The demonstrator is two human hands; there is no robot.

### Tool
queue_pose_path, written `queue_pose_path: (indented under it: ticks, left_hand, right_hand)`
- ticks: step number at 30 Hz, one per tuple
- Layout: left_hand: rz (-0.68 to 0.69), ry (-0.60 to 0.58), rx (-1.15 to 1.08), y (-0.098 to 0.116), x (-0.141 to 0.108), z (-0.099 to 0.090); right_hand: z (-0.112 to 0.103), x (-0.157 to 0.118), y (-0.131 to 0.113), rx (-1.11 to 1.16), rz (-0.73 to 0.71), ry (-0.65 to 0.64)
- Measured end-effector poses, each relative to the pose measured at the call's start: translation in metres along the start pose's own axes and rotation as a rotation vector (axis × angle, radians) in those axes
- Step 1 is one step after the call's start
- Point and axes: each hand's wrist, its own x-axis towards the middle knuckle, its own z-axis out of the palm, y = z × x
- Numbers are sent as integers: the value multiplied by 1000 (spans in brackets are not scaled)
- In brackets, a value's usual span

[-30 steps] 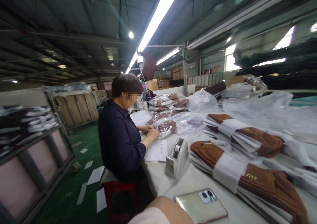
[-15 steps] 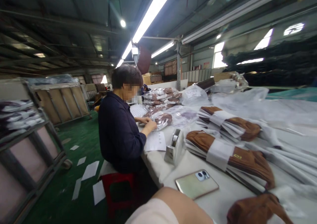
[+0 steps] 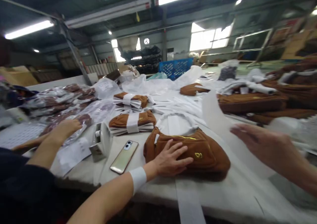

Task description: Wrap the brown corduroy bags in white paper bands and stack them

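A brown handbag (image 3: pixel 213 154) with a gold emblem and a white-wrapped handle lies on the table in front of me. My left hand (image 3: pixel 173 158) rests flat on its front, fingers spread, with a white band around the wrist. To the right of the bag, my right hand (image 3: pixel 267 144) is blurred by motion. Its fingers look pinched at the edge of a long white strip (image 3: pixel 220 118), which stands up and curves past the hand. Another white strip (image 3: pixel 189 204) runs from under the bag over the table's front edge.
A phone (image 3: pixel 124 157) and a tape dispenser (image 3: pixel 100 143) lie left of the bag. Folded brown bags with white bands (image 3: pixel 142 120) sit behind them. A co-worker's arm (image 3: pixel 56 138) reaches over plastic-wrapped bags at left. More brown bags (image 3: pixel 252 102) are piled at right.
My view has swung to the right, from the co-worker to the table before me. Both my hands and the whole handbag have come into view.
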Motion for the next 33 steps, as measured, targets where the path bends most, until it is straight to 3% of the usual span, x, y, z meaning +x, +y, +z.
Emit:
queue_pose_path:
  ticks: [3,6,8,10,12,14,19,23,26,28,30,33]
  left_hand:
    - [34,80,24,14,-14,-5]
    - [-70,-67,49,25,-24,-14]
    - [-138,-250,39,27,-24,-21]
    - [-157,-382,9,23,-16,-29]
    - [-131,-428,-29,14,-4,-41]
    - [-107,-443,-90,1,11,-55]
    - [-135,-592,-443,-27,44,-89]
    - [-227,-599,-424,-11,50,-97]
    - [-387,-507,-88,24,38,-84]
    - [-389,-391,137,41,24,-66]
    - [-310,-287,263,45,8,-46]
    - [-170,-261,257,28,-11,-25]
  right_hand:
    - [-26,-29,-24,75,-53,-39]
    - [-44,-46,-52,293,-89,-70]
    - [-54,-55,-68,502,-137,-227]
    - [-59,-64,-81,685,-152,-499]
    - [-56,-72,-93,768,-139,-735]
    - [-43,-78,-100,746,-145,-828]
    - [18,-86,-102,391,-139,-687]
    - [59,-101,-103,76,-60,-455]
    - [77,-114,-109,17,-97,-249]
    - [83,-120,-111,6,-141,-156]
    - [85,-123,-108,4,-176,-113]
    - [79,-127,-91,31,-234,-143]
